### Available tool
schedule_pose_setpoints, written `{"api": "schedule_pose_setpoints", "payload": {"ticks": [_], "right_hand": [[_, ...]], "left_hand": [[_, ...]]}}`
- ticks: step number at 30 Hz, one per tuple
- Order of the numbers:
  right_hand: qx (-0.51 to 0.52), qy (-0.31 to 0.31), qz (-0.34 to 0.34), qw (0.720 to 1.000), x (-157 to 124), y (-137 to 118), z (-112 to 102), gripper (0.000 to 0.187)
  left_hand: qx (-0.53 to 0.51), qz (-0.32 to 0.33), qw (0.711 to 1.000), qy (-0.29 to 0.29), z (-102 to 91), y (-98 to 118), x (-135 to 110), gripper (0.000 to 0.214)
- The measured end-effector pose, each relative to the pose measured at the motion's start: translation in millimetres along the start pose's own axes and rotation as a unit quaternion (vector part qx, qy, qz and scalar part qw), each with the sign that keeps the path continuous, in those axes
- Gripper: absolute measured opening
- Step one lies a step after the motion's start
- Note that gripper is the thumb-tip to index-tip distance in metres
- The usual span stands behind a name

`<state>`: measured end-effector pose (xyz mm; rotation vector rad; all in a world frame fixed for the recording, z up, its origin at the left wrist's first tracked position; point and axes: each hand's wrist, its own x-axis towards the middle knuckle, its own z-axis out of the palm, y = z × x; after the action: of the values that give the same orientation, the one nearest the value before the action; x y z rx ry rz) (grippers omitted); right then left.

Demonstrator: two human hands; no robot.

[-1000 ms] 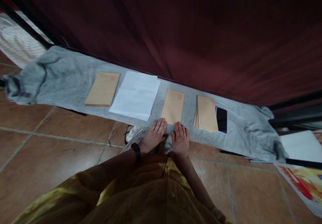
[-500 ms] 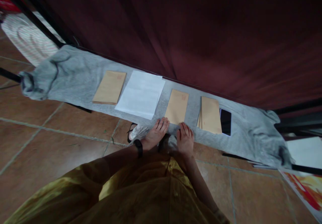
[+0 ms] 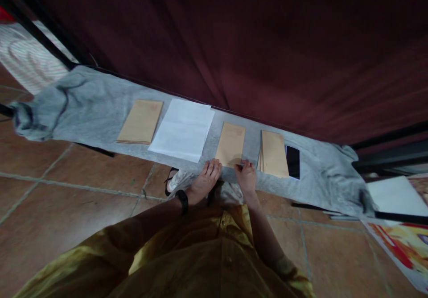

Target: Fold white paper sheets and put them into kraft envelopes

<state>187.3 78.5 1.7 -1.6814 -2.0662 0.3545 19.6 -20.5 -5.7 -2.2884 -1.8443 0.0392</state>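
Note:
A brown paper envelope (image 3: 230,142) lies in front of me on a grey cloth, with a faint reddish print near its far right corner. My left hand (image 3: 207,176) rests flat, fingers stretched out, at its near left corner. At the near right corner, the fingers of my right hand (image 3: 246,175) are curled and pinch the envelope's edge. To the left are white paper sheets (image 3: 182,128), and beyond them a neat stack of brown envelopes (image 3: 141,122). On the right sits another slightly fanned stack of envelopes (image 3: 274,153).
A dark-screened phone (image 3: 293,162) lies beside the right stack. The grey cloth (image 3: 321,177) covers a narrow bench, bunched at both ends. Behind it hangs a dark red curtain (image 3: 234,43). Tiled floor (image 3: 83,186) and a colourful printed box (image 3: 401,244) are below.
My right hand has turned from lying flat to curled fingers at the envelope's near right corner. My left hand stays at the left corner. The whole view has shifted slightly.

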Motion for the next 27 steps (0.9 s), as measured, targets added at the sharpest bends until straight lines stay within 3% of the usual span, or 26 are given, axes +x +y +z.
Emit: {"api": "schedule_pose_setpoints", "payload": {"ticks": [7,12,14,18,21,24,27], "right_hand": [[0.114,-0.028,0.078,0.990,19.1,6.7,6.7,0.015],[0.257,-0.049,0.135,0.956,22.2,11.6,5.7,0.024],[0.347,-0.065,0.176,0.919,18.9,8.6,4.1,0.033],[0.509,-0.101,0.244,0.819,9.3,-3.5,-1.9,0.047],[0.563,-0.112,0.263,0.775,2.5,-13.1,-4.8,0.048],[0.574,-0.106,0.269,0.766,-0.8,-19.3,-4.8,0.043],[0.550,-0.075,0.244,0.795,2.2,-19.6,-5.5,0.036]], "left_hand": [[0.015,0.002,1.000,0.017,-6.2,-0.8,1.0,0.063],[0.001,-0.001,1.000,0.021,-3.5,0.0,1.3,0.065],[0.003,0.001,1.000,0.015,-1.4,0.1,1.0,0.065],[-0.007,-0.007,1.000,0.000,0.3,1.1,1.0,0.068],[-0.030,-0.017,0.999,-0.003,-1.1,3.0,1.4,0.069],[-0.061,-0.027,0.998,-0.005,-5.4,3.9,1.7,0.068],[-0.097,-0.033,0.995,0.002,-13.0,2.0,2.7,0.068]]}}
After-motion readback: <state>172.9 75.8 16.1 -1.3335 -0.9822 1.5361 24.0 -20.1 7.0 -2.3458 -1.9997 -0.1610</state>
